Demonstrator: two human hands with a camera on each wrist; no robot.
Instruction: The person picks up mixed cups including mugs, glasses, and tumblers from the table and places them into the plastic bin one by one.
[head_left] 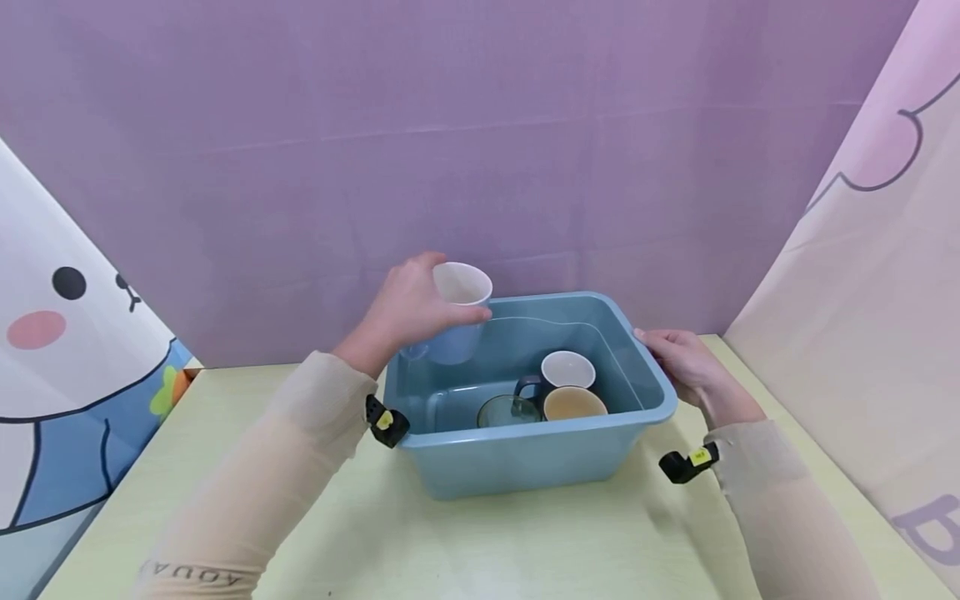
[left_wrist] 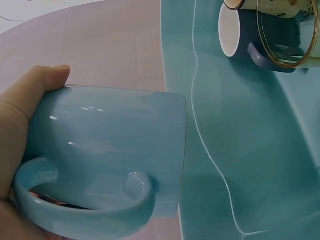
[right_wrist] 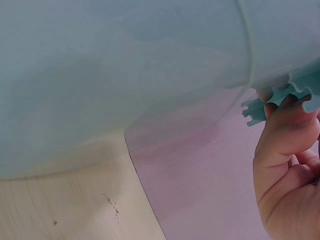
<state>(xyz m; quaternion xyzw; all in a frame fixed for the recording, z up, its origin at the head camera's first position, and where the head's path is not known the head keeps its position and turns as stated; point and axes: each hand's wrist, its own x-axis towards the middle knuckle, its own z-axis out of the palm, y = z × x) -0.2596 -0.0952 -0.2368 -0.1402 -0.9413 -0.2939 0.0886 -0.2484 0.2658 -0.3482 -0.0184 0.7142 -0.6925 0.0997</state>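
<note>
A light blue mug [left_wrist: 110, 130] with a white inside is gripped near its rim by my left hand [head_left: 412, 304], held over the left end of a blue plastic basin [head_left: 517, 462]. In the left wrist view its handle [left_wrist: 90, 220] faces the camera. My right hand [head_left: 686, 367] grips the basin's right rim; the right wrist view shows the fingers [right_wrist: 285, 135] curled under that edge. Inside the basin, towards its right, sit a dark blue mug with a white inside [head_left: 567, 369], a cup with a tan inside [head_left: 575, 403] and a clear glass cup [head_left: 508, 412].
The basin stands on a pale wooden table [head_left: 345, 533]. Behind it hangs a purple cloth [head_left: 480, 150]. Printed cloths flank the table, one with a cartoon figure [head_left: 67, 333] at left, a pale one [head_left: 885, 333] at right.
</note>
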